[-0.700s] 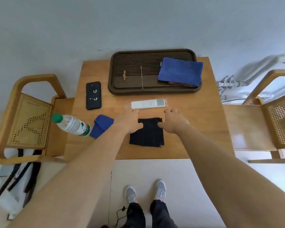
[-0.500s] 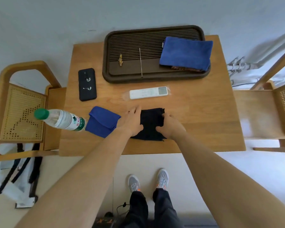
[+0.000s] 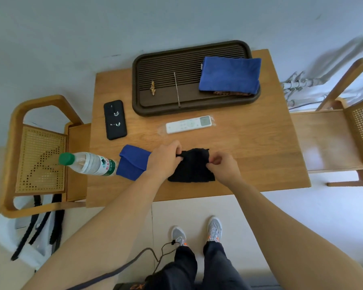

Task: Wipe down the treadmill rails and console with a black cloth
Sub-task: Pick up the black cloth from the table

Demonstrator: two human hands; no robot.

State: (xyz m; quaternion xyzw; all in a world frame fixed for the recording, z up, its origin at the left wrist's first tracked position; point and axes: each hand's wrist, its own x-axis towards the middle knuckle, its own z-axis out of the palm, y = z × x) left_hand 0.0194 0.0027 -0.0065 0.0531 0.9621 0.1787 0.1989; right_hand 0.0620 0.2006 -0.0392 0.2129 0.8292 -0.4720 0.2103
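Wooden counter [image 3: 249,147], seen from above, with a cane-backed chair [image 3: 40,160] at the person's left. At its far edge stands a dark slatted tray [image 3: 135,91] carrying a folded blue towel [image 3: 228,75]. Nearer the middle lie a black phone [image 3: 115,119] and a white remote [image 3: 188,124]. A water bottle [image 3: 90,163] stands at the left edge, just beside a small blue cloth [image 3: 132,162].

The black cloth [image 3: 194,170] lies folded on the near half of the counter, between the small blue cloth and bare wood. Its far edge is raised and rumpled, while its near edge rests flat. It looks soft, light and limp, likely to sag and unfold if lifted by one corner. A grasp on two opposite edges, or a bunched handful at the middle, would probably control it best. No treadmill rail or console can be made out, so wiping appears not yet begun.

The left hand [image 3: 164,159] has its fingers curled, pinching the cloth's far left edge. The right hand [image 3: 222,167] likewise has its fingers drawn together on the far right edge. The hands sit a cloth's breadth apart, each clamped on the fabric.
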